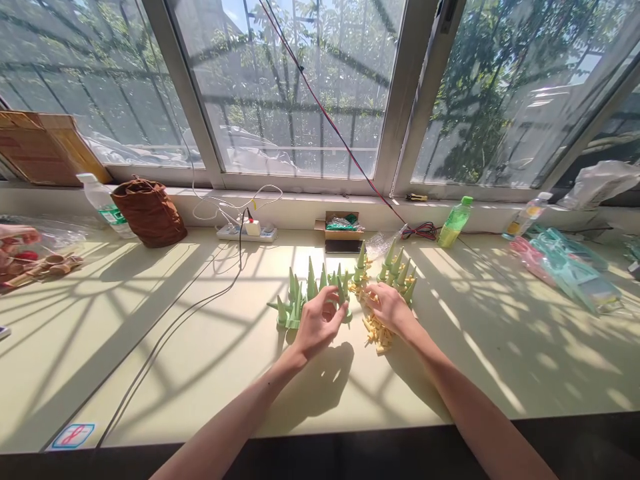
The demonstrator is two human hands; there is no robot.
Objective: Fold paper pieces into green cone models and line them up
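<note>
My left hand (320,320) is closed, thumb and fingers pinching a pale green cone-shaped piece (342,292) that stands upright. Left of it stands a cluster of similar green pointed cones (295,303), with one tipped sideways at the edge. My right hand (389,308) is over a heap of small yellow peg-like pieces (377,333), its fingers bent together at the heap's upper part. Whatever those fingertips hold is too small to make out. More green cones (395,268) stand just beyond my right hand, with yellow bits among them.
Behind the cones sits a small open carton (343,227) with green contents. A power strip (247,232), brown bag (149,212) and green bottle (455,221) line the window side. A black cable (185,313) crosses the table at left. Another person's hand (19,237) shows far left.
</note>
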